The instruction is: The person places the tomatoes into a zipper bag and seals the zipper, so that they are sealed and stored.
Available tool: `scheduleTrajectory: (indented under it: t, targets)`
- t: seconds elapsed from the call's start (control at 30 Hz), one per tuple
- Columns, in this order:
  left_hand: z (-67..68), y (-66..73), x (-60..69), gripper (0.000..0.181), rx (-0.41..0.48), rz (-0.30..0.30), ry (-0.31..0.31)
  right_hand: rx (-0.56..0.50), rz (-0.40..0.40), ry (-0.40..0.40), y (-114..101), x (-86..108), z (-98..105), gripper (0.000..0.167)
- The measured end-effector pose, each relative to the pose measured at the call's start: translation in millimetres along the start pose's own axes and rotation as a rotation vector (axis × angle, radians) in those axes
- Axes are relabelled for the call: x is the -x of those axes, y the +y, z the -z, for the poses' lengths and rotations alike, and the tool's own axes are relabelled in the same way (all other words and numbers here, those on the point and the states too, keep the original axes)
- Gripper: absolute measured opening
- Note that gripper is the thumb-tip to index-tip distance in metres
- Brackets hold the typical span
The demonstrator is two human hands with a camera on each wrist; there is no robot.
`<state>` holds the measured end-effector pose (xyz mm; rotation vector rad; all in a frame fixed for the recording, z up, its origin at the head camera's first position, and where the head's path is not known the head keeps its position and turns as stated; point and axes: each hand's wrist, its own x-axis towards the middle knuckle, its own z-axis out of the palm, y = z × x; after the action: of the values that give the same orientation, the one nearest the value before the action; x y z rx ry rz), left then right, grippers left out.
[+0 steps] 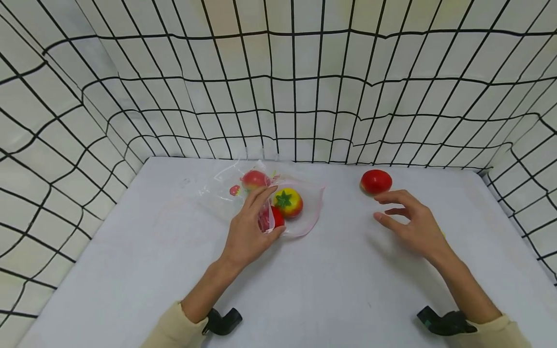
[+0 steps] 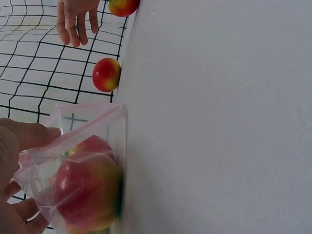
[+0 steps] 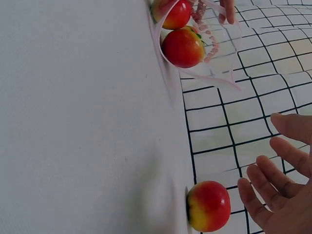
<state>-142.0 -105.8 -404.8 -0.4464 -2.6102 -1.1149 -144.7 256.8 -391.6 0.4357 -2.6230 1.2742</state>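
A clear zip bag [image 1: 311, 220] with a pink edge lies on the table, its mouth towards the right. Inside are several red and yellow tomatoes, one with a green leafy top [image 1: 288, 203]. My left hand [image 1: 250, 232] holds the bag's upper film, and the thumb [image 2: 36, 135] presses on its pink strip. My right hand [image 1: 413, 224] hovers with fingers apart and nothing between them. Just beyond its fingertips sits a loose red tomato [image 1: 376, 181]. In the right wrist view a red-yellow tomato [image 3: 209, 206] stands beside the right hand [image 3: 280, 190].
A black wire grid [image 1: 293, 96] over pale sheeting borders the white table [image 1: 330, 290] at the back and sides. Mostly hidden behind the right hand is another tomato [image 2: 123, 6]. Black wrist devices [image 1: 224, 323] sit at both cuffs.
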Motion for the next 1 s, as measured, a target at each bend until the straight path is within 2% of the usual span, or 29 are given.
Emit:
scheduleTrajectory:
  t: [0.2, 0.7, 1.0]
  targets:
    - [0.2, 0.5, -0.1, 0.090, 0.008, 0.003, 0.004, 0.022, 0.001, 0.028, 4, 1.2, 9, 0.039]
    - [-0.2, -0.5, 0.3, 0.090, 0.008, 0.005, 0.002, 0.103, -0.088, -0.020, 14, 6.8, 28, 0.039]
    - [0.4, 0.1, 0.0, 0.090, 0.014, 0.006, 0.000, 0.110, -0.086, -0.032, 24, 12.5, 39, 0.043]
